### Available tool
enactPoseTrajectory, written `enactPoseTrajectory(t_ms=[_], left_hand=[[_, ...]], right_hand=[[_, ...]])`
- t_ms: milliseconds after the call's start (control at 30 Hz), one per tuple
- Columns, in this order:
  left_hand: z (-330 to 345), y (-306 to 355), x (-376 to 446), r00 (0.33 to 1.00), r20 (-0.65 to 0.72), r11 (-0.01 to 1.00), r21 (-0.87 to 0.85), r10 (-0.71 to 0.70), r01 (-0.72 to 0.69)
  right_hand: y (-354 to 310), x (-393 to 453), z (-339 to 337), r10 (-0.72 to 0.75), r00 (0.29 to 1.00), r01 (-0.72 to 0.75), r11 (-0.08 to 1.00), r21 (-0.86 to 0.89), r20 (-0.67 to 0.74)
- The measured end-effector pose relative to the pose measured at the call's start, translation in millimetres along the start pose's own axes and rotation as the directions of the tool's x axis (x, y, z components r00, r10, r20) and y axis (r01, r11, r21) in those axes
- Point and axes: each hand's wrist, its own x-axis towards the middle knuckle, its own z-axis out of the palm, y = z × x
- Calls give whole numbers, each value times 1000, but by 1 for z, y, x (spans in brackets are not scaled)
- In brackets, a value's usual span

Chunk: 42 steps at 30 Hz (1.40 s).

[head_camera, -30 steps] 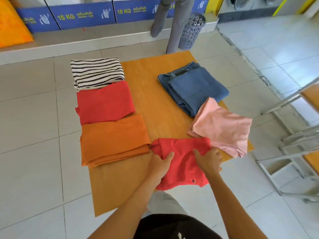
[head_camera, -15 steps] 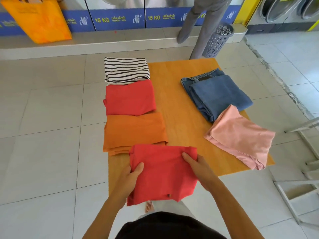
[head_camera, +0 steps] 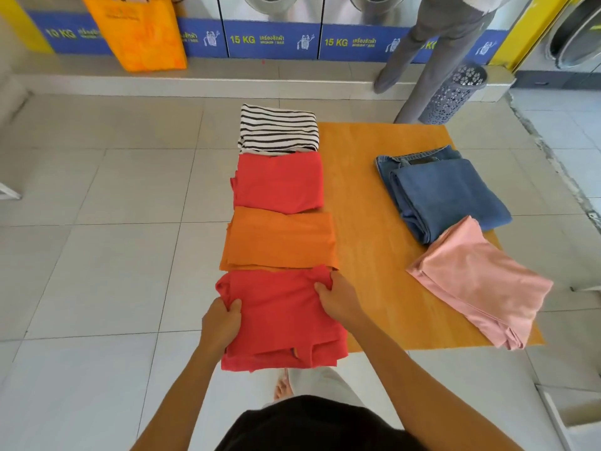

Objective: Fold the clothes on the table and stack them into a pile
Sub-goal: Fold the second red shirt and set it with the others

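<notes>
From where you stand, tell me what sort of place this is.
Most likely a self-service laundromat: a row of front-loading washers with "15 KG" labels along the wall, a perforated laundry basket, and folded clothes on a table.

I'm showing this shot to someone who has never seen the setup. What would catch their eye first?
Most likely the left hand and right hand gripping a folded red garment at the near left edge of the wooden table. Behind it runs a line of folded clothes: orange cloth, a second red piece, a striped top. Folded jeans and a pink garment lie on the right.
</notes>
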Motion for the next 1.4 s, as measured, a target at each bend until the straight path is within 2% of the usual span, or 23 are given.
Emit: enactPoseTrajectory(t_ms=[100, 200, 300, 567, 700, 900, 1067, 1233, 1400], left_hand=[[1, -2, 0, 997, -75, 1000, 8, 24, -23], [7, -5, -6, 984, -171, 998, -23, 48, -52], [21, 0, -16, 965, -249, 997, 5, 82, -83], [21, 12, -30, 946, -276, 983, 124, 168, -138], [23, 30, -42, 919, -294, 959, 190, 261, -211], [50, 77, -63, 904, -168, 917, 143, 393, -372], [78, 114, -63, 858, -18, 853, 121, 514, -509], [119, 165, -56, 842, 85, 838, 82, 533, -539], [173, 228, -52, 863, 190, 875, 36, 469, -483]], right_hand=[[2, -3, -2, -42, 997, 43, 999, 9, -59], [9, -15, 3, -52, 990, 45, 997, -57, -131], [17, -31, 13, -103, 991, 88, 984, -154, -88], [29, -37, 10, -109, 991, 97, 982, -160, -73], [29, -37, -1, -132, 983, 116, 985, -124, -125], [25, -34, -23, -176, 963, 178, 984, -10, -203], [20, -24, -58, -157, 946, 192, 976, 101, -283], [32, -1, -114, -142, 924, 210, 965, 159, -355], [58, 32, -194, -51, 914, 144, 968, 205, -402]])
